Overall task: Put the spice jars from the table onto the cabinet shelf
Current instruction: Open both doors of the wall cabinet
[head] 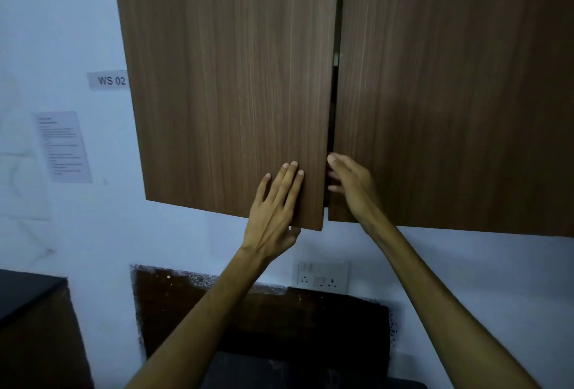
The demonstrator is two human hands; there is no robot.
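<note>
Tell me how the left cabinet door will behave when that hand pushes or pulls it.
The left cabinet door looks like a stiff flat panel, so it should swing rather than flex. No handle shows; the left hand grips its bottom edge. The smooth laminate face may be slippery.

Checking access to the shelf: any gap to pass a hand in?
Only the narrow dark slit between the left door and right door. The right hand already hooks its edge there; the left hand holds the left door's lower corner. Shelf hidden.
</note>
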